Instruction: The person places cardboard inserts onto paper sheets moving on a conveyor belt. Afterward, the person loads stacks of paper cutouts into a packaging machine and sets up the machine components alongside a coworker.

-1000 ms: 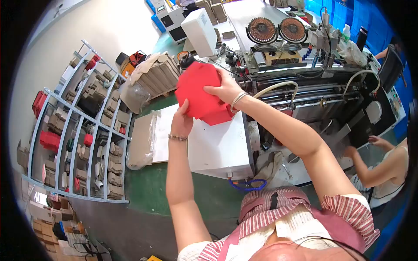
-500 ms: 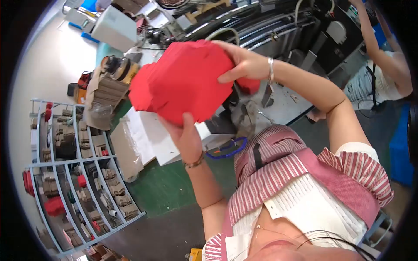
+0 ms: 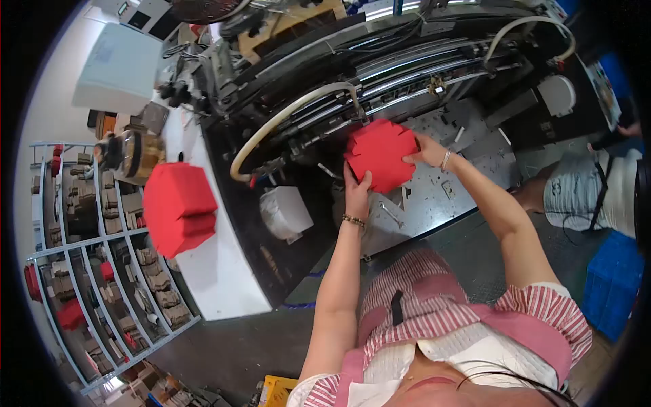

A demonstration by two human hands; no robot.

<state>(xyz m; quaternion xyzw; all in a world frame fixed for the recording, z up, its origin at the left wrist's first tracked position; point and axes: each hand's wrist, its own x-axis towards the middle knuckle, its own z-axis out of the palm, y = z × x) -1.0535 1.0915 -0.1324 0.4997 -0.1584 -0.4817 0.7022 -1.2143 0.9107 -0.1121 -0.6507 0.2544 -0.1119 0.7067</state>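
Note:
A stack of red cut sheets (image 3: 383, 154) with notched edges is between my two hands, over the metal bed of a machine. My left hand (image 3: 357, 188) grips its lower left edge, thumb on top. At the right edge, my right hand (image 3: 426, 150) has its thumb on the top face and its fingers partly hidden behind. Another red stack (image 3: 178, 207), in two visible layers, lies on the white tabletop (image 3: 227, 288) to the left, apart from both hands.
The dark machine (image 3: 407, 64) with rails and a curved pale hose (image 3: 281, 112) spans the back. A white box (image 3: 119, 68) stands at the back left. Shelves (image 3: 102, 237) of stacked pieces are at far left. Another person (image 3: 576, 190) and a blue crate (image 3: 614, 281) are at right.
The red stack I held over the white table now lies on it, out of my hands. Both hands have moved right to the machine bed and hold another red stack. My view has shifted right.

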